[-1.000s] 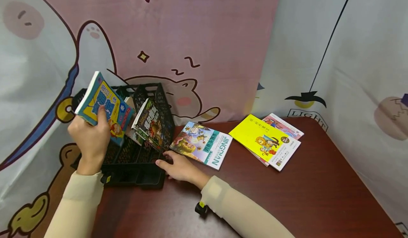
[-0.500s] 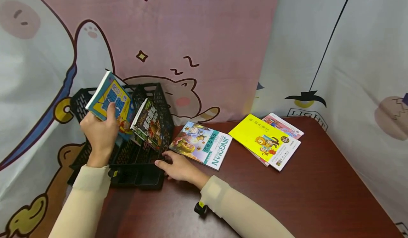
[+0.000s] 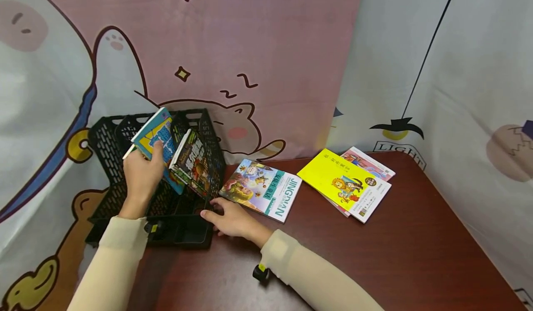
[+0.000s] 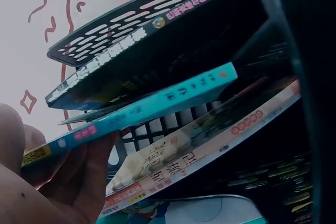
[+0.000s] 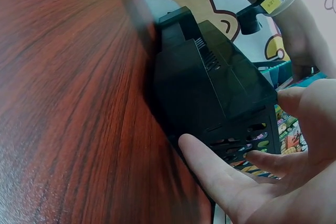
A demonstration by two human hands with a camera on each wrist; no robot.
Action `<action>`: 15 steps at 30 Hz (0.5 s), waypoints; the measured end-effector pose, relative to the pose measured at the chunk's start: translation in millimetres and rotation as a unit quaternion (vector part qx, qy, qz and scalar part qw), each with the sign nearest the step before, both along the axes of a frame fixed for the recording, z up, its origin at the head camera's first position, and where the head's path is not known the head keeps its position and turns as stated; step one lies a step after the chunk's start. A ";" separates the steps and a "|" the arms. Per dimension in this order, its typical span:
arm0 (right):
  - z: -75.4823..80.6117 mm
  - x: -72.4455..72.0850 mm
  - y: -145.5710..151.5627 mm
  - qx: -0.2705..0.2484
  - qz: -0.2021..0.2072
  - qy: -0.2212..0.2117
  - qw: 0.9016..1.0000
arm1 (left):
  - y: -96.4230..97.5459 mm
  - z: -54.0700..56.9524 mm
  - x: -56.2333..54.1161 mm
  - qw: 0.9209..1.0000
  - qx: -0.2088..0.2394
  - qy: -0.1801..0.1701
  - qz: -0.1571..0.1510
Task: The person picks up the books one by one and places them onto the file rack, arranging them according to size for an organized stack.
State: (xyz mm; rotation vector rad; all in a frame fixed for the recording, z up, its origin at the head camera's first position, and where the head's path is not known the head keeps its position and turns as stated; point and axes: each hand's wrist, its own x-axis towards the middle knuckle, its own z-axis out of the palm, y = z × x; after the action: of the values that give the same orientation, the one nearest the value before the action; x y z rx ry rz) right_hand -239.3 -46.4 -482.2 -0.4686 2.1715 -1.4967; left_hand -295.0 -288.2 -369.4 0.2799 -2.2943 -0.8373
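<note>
My left hand (image 3: 143, 174) grips a blue and yellow paperback book (image 3: 165, 137) between thumb and fingers, tilted inside the black desktop file rack (image 3: 102, 149). In the left wrist view the book's blue spine (image 4: 173, 95) slants between a dark-covered book (image 4: 110, 72) and several pale-spined books (image 4: 173, 169). The dark-covered books (image 3: 193, 163) lean in the rack's right compartment. At the rack's front right corner, my right hand (image 3: 233, 219) touches the side with spread fingers; in the right wrist view its fingertips rest against the black wall (image 5: 189, 93).
A picture book (image 3: 264, 188) lies flat just right of the rack. Farther right, a yellow book (image 3: 343, 181) overlaps a pink one (image 3: 370, 163). The brown table (image 3: 333, 260) meets a printed cloth backdrop (image 3: 270, 61) behind.
My left hand has moved right and slightly down with the blue and yellow book, which now sits lower in the rack. The right hand stays at the rack's corner.
</note>
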 end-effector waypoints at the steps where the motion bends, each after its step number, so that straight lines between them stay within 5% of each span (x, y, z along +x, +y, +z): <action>1: 0.1 -0.2 0.1 0.000 0.001 0.000 1.000 | -0.9 0.2 0.6 1.000 -0.002 -0.003 -0.003; 10: 0.8 0.4 -1.7 0.002 -0.002 -0.007 1.000 | -2.1 10.1 -0.4 0.999 0.004 0.003 -0.039; 15: 1.3 0.9 -1.2 0.000 -0.006 -0.010 1.000 | -0.6 7.2 -4.4 0.999 0.000 -0.032 -0.031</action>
State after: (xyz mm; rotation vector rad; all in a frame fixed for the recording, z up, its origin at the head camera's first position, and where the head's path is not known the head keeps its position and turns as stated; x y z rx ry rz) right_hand -238.4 -47.6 -480.9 -0.4398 2.1634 -1.5021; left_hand -299.4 -288.7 -362.2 0.2401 -2.3742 -0.8705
